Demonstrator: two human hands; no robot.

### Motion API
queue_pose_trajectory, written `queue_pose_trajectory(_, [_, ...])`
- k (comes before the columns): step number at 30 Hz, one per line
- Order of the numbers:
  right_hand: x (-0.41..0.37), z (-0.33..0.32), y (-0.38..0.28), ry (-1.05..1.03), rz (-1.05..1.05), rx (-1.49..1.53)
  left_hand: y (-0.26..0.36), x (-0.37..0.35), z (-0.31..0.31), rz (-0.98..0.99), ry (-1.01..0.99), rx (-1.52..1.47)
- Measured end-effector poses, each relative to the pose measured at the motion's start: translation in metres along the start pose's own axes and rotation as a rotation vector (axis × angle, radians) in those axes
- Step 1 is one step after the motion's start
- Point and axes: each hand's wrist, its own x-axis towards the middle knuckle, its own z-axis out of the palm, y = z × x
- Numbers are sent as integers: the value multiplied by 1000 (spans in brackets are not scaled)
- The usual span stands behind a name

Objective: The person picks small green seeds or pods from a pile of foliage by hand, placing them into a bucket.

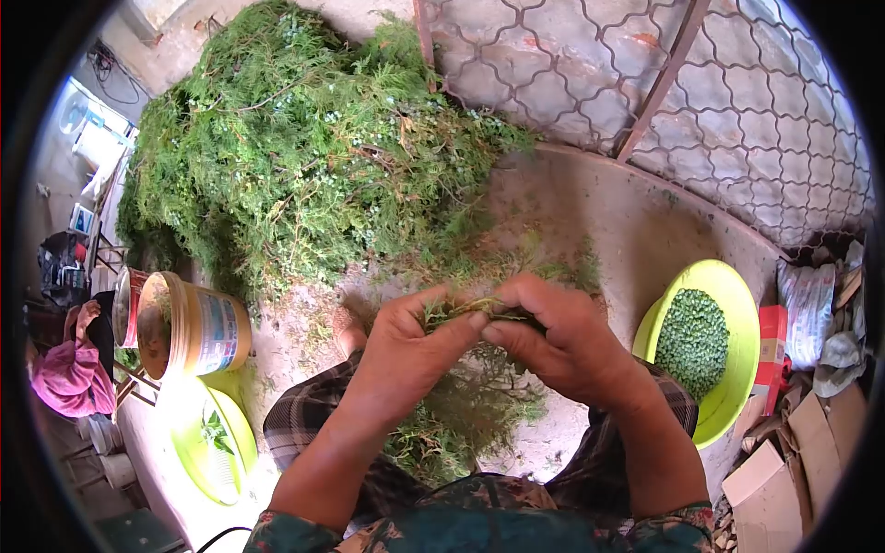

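Note:
My left hand [406,346] and my right hand [558,336] meet in front of me, both pinching a green leafy sprig [479,309] between thumbs and fingers. More of the sprig's foliage [470,405] hangs below the hands over my lap. A large heap of cut green branches [295,147] with small pale berries lies on the ground just beyond the hands.
A lime-green bowl [728,286] holding small green berries [693,341] sits at the right. At the left are a yellow tub [198,327] and a second green basin [217,452]. A person in pink [69,373] sits far left. Cardboard and bags [802,424] lie at the right; a metal grille [701,92] is behind.

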Motion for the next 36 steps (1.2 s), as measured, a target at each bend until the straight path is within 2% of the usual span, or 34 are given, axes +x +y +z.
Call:
queue_pose_trajectory(2, [1, -3, 3, 12, -28, -45, 1, 0, -4, 22, -69, 87])
queue_pose_trajectory(4, [0, -4, 8, 17, -60, -88, -9, 3, 3, 89, -20, 89])
queue_pose_trajectory(6, [0, -2, 18, 241, -231, -388, -10, 3, -1, 160, 37, 97])
queue_pose_trajectory(8, [-5, -33, 32, 470, 7, -468, -3, -3, -14, -15, 162, 168])
queue_pose_trajectory(10, [0, -58, 16, 627, 354, 544, -2, -2, -13, -21, 163, 92])
queue_pose_trajectory(11, [1, -60, 17, 602, 304, 825, -2, -2, -13, -27, 175, 23])
queue_pose_trajectory(12, [1, -57, 18, 595, 302, 828, -3, -2, -14, -25, 182, 23])
queue_pose_trajectory(14, [-5, -47, 24, 367, 377, 1436, -7, 0, -12, -86, 150, -105])
queue_pose_trajectory(16, [-7, -30, 24, 321, 444, 1431, -6, 0, -11, -76, 128, -171])
queue_pose_trajectory(18, [-6, -18, 21, 155, 585, 1411, -5, -1, -13, -63, 110, -240])
queue_pose_trajectory(19, [-4, -13, 20, 152, 584, 1410, -5, -2, -15, -57, 74, -254])
queue_pose_trajectory(21, [-2, -4, 17, 186, 633, 1203, -5, -3, -16, -53, 42, -265])
queue_pose_trajectory(22, [-1, 0, 12, 186, 635, 1204, -5, -4, -16, -68, 32, -233])
queue_pose_trajectory(24, [2, 4, -2, 45, 677, 1191, -2, -4, -13, -86, 21, -202])
queue_pose_trajectory(29, [-1, 10, -3, -90, 685, 1228, -1, -5, -8, 58, 93, 7])
queue_pose_trajectory(32, [-2, 11, 2, 22, 666, 1177, -6, -4, -10, 128, 48, 107])
queue_pose_trajectory(34, [0, 2, 4, 216, 633, 1015, -15, -2, -14, 135, 82, 177])
queue_pose_trajectory(35, [0, -21, 13, 347, 612, 1235, -16, -1, -17, 149, 124, 247])
queue_pose_trajectory(36, [-7, -51, 26, 483, 580, 1455, -6, -2, -27, 19, 157, 101])
